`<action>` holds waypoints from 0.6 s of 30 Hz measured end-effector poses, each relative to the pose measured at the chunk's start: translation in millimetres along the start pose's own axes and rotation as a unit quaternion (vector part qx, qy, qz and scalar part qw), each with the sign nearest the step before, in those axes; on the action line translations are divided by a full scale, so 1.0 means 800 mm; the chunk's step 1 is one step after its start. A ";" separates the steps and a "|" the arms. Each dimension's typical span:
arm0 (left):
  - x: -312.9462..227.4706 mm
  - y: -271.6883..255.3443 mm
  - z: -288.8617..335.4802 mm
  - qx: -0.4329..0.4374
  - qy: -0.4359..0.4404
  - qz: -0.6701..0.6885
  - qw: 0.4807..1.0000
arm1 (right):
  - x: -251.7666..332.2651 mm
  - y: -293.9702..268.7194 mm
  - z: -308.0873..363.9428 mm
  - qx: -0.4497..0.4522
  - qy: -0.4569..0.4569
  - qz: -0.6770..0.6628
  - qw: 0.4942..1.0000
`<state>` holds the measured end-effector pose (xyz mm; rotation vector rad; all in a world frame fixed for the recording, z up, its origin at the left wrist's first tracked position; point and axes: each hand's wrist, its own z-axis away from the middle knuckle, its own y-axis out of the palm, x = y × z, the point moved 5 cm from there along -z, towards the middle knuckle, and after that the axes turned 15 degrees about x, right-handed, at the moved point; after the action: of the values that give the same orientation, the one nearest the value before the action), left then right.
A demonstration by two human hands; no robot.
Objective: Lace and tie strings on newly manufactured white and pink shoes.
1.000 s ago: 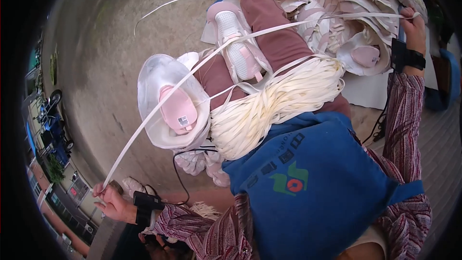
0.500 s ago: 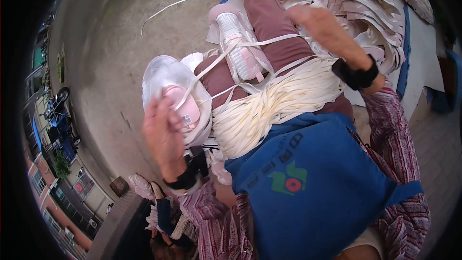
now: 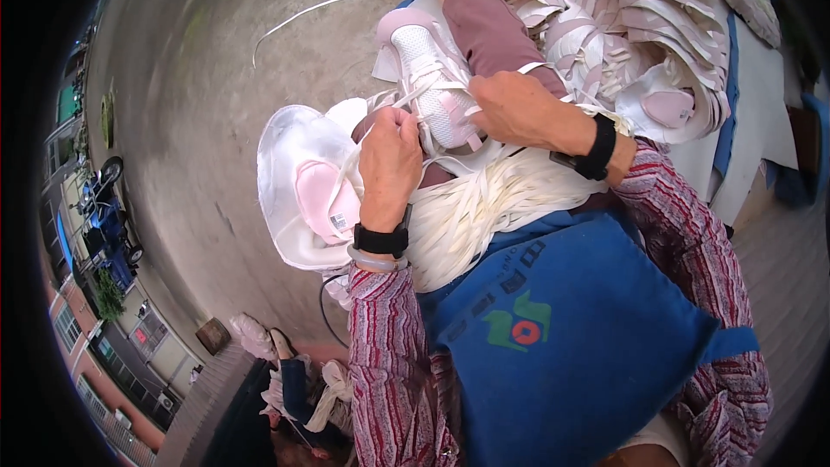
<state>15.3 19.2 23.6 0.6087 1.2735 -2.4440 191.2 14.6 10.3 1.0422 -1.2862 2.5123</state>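
Note:
A pink and white shoe upper [image 3: 421, 52] lies across my lap, its tongue and mesh facing up. White laces [image 3: 434, 85] are threaded over its middle. At its left edge my left hand [image 3: 391, 156] is closed, thumb and forefinger pinching a lace. On the opposite edge my right hand [image 3: 523, 108] is also closed, fingertips pinched on a lace. Below both hands a thick bundle of cream laces [image 3: 471, 203] rests over my thighs. Beside my left wrist, the white cupped part of the upper with a pink insole-shaped pad [image 3: 324, 195] hangs out to the left.
A large stack of similar pink and white uppers [image 3: 666, 9] lies on a pale sheet at the upper right. A blue apron [image 3: 579, 320] covers my lap. One loose lace [image 3: 320, 4] is on the concrete ground. Another person's legs [image 3: 296, 385] show at lower left.
My hands have come inward from wide apart to both edges of the upper. The long lace strands that were stretched out to each side are now drawn in close to it.

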 end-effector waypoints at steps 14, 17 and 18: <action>0.015 -0.018 -0.007 0.042 -0.006 0.083 0.996 | -0.052 -0.041 -0.027 -0.109 -0.034 0.007 0.993; 0.027 -0.026 -0.014 0.042 -0.010 0.113 0.993 | -0.056 -0.048 -0.024 -0.097 -0.061 0.055 0.992; 0.032 -0.031 -0.018 0.041 -0.035 0.129 0.990 | -0.058 -0.055 -0.015 -0.128 -0.045 0.027 0.990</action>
<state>-15.0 43.0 20.4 0.6589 1.0024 -2.2909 237.7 59.5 5.4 1.0841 -1.6312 2.2781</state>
